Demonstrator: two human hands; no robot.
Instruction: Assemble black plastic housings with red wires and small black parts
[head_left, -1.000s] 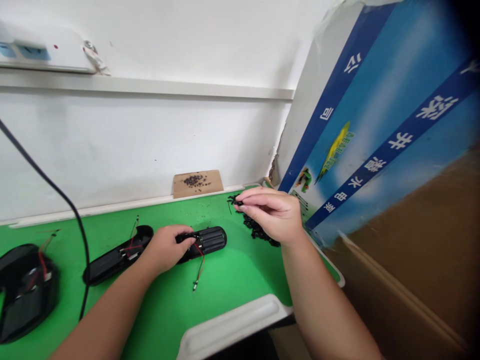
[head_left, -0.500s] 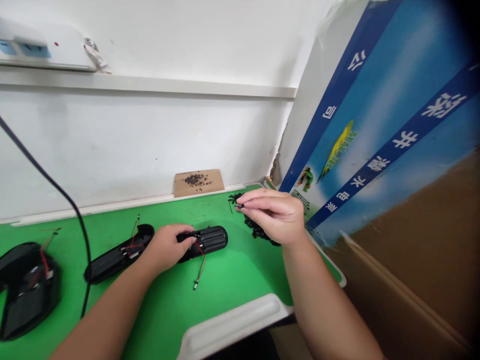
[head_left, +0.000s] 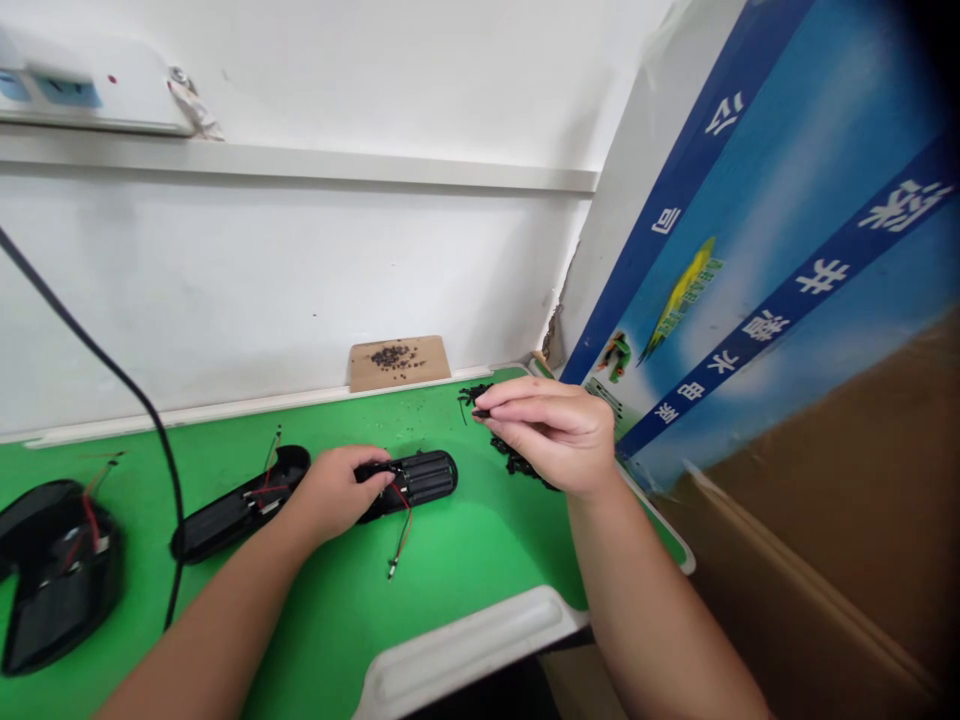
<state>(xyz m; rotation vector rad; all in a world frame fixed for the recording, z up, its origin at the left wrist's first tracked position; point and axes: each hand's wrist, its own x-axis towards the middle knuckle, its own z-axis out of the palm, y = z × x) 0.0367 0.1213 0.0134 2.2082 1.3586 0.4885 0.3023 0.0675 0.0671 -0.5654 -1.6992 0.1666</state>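
Note:
My left hand (head_left: 341,492) grips the left end of a black plastic housing (head_left: 429,476) lying on the green mat. Red and black wires (head_left: 406,535) trail from this housing toward the front. Raised over the right part of the mat, my right hand (head_left: 551,425) pinches a small dark piece (head_left: 481,412) between thumb and fingers. Under and behind that hand lies a pile of small black parts (head_left: 517,462), partly covered by it.
Two more black housings with wires, one slim (head_left: 225,520) and one wide (head_left: 64,590), lie at the left. A black cable (head_left: 112,365) hangs in front. Cardboard with tiny dark bits (head_left: 397,364) leans at the wall. A large blue box (head_left: 750,230) stands at the right.
The small piece between my right fingertips has turned slightly and looks darker. My left hand keeps its hold on the housing. The whole view has shifted a little.

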